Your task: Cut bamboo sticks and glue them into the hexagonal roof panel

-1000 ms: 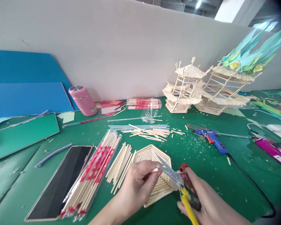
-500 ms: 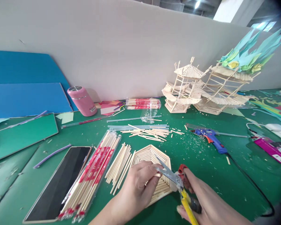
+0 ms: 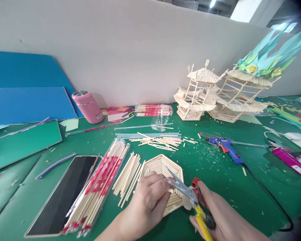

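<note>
The right hand [image 3: 220, 217] is closed around the yellow-and-red handles of a pair of steel-bladed scissors [image 3: 188, 194]; its grip is tight on the handles and holds nothing else. The blades stand slightly parted and point up and to the left, over the flat hexagonal panel of glued wooden sticks [image 3: 163, 167] that lies on the green counter [image 3: 210, 167]. The left hand [image 3: 147, 197] rests on the near edge of this panel, fingers pinched shut on what appears to be a short stick at the blade tips; the stick itself is too small to confirm. The left hand is the nearer of the two to the panel. The scissors' long axis runs diagonally from lower right to upper left.

Left of the panel lie loose wooden sticks [image 3: 127, 174], a clear packet of red-wrapped chopsticks [image 3: 100, 187] and a dark smartphone [image 3: 62, 194]. Beyond the panel lies a scatter of cut sticks [image 3: 158, 140]. To its right lies a blue glue gun [image 3: 225, 149]. Farther back stand a pink cylindrical bottle [image 3: 86, 106] and two stick-built pagoda models [image 3: 215, 95] against a grey wall [image 3: 130, 50].
</note>
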Demonstrator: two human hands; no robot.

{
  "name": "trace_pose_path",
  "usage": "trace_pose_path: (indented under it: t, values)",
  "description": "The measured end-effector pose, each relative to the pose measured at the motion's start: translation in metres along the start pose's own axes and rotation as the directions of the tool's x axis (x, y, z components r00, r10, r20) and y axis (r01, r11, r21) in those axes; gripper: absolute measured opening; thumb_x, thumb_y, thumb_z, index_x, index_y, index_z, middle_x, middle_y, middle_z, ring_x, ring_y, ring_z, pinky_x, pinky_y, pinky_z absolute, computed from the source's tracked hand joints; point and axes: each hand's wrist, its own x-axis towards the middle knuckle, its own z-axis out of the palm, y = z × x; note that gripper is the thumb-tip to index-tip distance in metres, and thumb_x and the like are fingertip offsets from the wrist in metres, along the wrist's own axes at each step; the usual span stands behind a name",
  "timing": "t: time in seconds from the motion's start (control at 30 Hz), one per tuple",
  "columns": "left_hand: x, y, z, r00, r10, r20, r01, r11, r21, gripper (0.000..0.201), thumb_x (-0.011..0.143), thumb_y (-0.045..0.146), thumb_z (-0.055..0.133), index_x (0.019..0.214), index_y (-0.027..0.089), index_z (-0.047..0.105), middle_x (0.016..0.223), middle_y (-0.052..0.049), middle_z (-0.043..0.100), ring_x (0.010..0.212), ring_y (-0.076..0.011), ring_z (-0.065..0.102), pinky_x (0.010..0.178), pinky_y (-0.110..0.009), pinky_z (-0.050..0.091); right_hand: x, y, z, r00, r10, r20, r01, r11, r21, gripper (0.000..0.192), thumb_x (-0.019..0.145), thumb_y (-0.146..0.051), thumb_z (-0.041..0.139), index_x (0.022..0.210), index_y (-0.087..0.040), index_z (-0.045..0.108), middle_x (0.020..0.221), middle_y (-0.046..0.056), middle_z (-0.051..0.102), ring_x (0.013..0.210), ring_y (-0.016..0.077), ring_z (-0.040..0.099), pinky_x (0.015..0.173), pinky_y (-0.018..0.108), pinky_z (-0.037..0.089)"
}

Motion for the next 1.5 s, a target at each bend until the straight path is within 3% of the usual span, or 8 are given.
trace_pose_path:
  t: [0.5,0.6,0.77,1.03,1.2,1.33,1.43,1.5]
  values:
    - [-0.002,-0.003,0.004,0.995,-0.098,-0.027,0.094,0.99,-0.109,0.016,0.077,0.004,0.046,0.084,0.013,0.057,0.06,-0.002,0.055,0.055,-0.0109,0.048,0.052,-0.021,0.037,0.003,0.005,0.006,0.998,0.062,-0.014,-0.059,0.985,0.163,0.021,0.066,-0.021,0.049,0.087,-0.02,0.046,0.06,0.0,0.058,0.063,0.0191,0.06,0.055,0.024,0.046]
    - [0.0,-0.003,0.003,0.973,-0.23,-0.022,0.22,0.952,-0.211,0.013,0.079,0.009,0.048,0.084,0.014,0.059,0.062,-0.001,0.056,0.055,-0.0098,0.049,0.052,-0.02,0.037,0.009,0.006,-0.001,0.993,0.094,-0.066,-0.077,0.971,0.228,0.025,0.068,-0.023,0.05,0.091,-0.018,0.043,0.065,-0.001,0.057,0.061,0.0162,0.058,0.053,0.022,0.046]
    - [0.003,-0.004,0.003,0.86,-0.502,0.092,0.477,0.727,-0.494,0.016,0.082,0.025,0.049,0.077,0.013,0.059,0.058,0.002,0.046,0.052,-0.0085,0.041,0.048,-0.02,0.035,0.009,0.008,-0.012,0.994,0.091,-0.065,-0.072,0.965,0.252,0.022,0.072,-0.029,0.054,0.087,-0.02,0.041,0.067,-0.002,0.053,0.059,0.0131,0.053,0.052,0.02,0.046]
    - [0.001,-0.008,0.005,0.724,-0.62,0.303,0.606,0.36,-0.71,0.022,0.077,0.034,0.056,0.075,0.012,0.061,0.056,0.004,0.039,0.052,-0.0069,0.032,0.048,-0.021,0.026,0.004,0.014,-0.011,0.991,0.125,-0.046,-0.117,0.984,0.136,0.032,0.071,-0.034,0.055,0.098,-0.021,0.044,0.077,0.002,0.064,0.07,0.0172,0.063,0.063,0.021,0.051]
    - [0.002,-0.009,0.009,0.685,-0.616,0.389,0.582,0.143,-0.8,0.02,0.076,0.029,0.059,0.085,0.012,0.064,0.052,0.005,0.036,0.048,-0.0048,0.027,0.045,-0.02,0.018,-0.002,0.073,-0.023,0.95,0.179,-0.258,-0.233,0.952,-0.198,0.039,0.07,-0.042,0.055,0.102,-0.022,0.046,0.089,0.007,0.066,0.079,0.0235,0.065,0.061,0.028,0.052]
    - [0.003,-0.01,0.011,0.682,-0.613,0.399,0.493,-0.018,-0.87,0.016,0.08,0.023,0.054,0.079,0.01,0.064,0.05,0.005,0.037,0.043,-0.0029,0.025,0.044,-0.019,0.019,-0.016,0.112,-0.034,0.919,0.02,-0.394,-0.216,0.862,-0.458,0.047,0.069,-0.048,0.055,0.103,-0.017,0.049,0.098,0.013,0.062,0.086,0.029,0.061,0.072,0.039,0.05]
    - [0.005,-0.01,0.012,0.65,-0.648,0.396,0.41,-0.139,-0.902,0.014,0.082,0.021,0.049,0.079,0.014,0.061,0.055,0.003,0.042,0.046,-0.0044,0.035,0.049,-0.02,0.032,-0.023,0.099,-0.035,0.905,-0.124,-0.407,-0.122,0.841,-0.527,0.045,0.07,-0.046,0.056,0.105,-0.019,0.051,0.104,0.011,0.058,0.095,0.0297,0.054,0.08,0.044,0.044]
    - [0.006,-0.009,0.014,0.613,-0.683,0.397,0.385,-0.18,-0.905,0.012,0.083,0.02,0.048,0.081,0.016,0.06,0.062,0.001,0.048,0.055,-0.0079,0.045,0.056,-0.024,0.04,-0.02,0.073,-0.028,0.902,-0.169,-0.397,0.001,0.921,-0.39,0.031,0.079,-0.038,0.051,0.106,-0.023,0.049,0.1,0.007,0.058,0.09,0.0219,0.055,0.076,0.035,0.046]
